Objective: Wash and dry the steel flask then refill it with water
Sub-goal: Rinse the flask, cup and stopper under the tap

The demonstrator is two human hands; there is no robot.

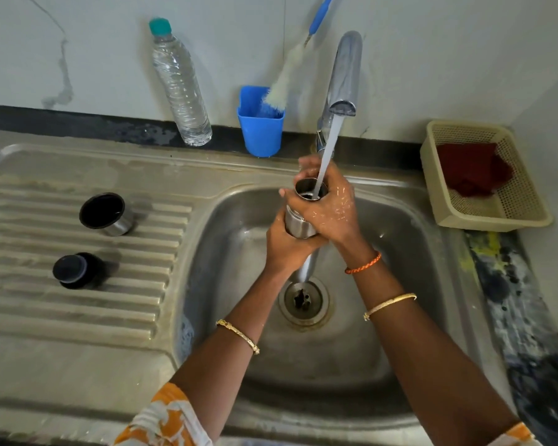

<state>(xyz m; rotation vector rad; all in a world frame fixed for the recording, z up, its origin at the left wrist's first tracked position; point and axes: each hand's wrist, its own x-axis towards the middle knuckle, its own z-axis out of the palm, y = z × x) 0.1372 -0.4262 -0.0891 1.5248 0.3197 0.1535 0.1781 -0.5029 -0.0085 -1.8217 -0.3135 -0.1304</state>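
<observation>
1. One cylindrical brushed-steel flask is in view, held upright over the basin of the stainless-steel sink, just under the chrome tap.
2. Two hands hold it: the left hand has its grip wrapped round the lower body, and the right hand has its grip curled round the neck and upper body.
3. One stream of water falls from the tap straight into the flask's open mouth; the right hand is wet and glistening.
4. The flask looks plain silver, with a dark interior at the rim. No brand or writing can be read on it.
5. Two loose parts sit on the ribbed drainboard, well apart from the flask: one steel cup-shaped cap with a black lining, mouth up, and one black round stopper.
6. At the back of the black counter stand one clear plastic water bottle with a teal cap, with no label visible, and one blue plastic holder with one blue-handled bottle brush in it.
7. One beige perforated plastic basket to the right of the sink holds one dark red cloth.
8. Three gold bangles and one orange thread band are on the wrists.
</observation>
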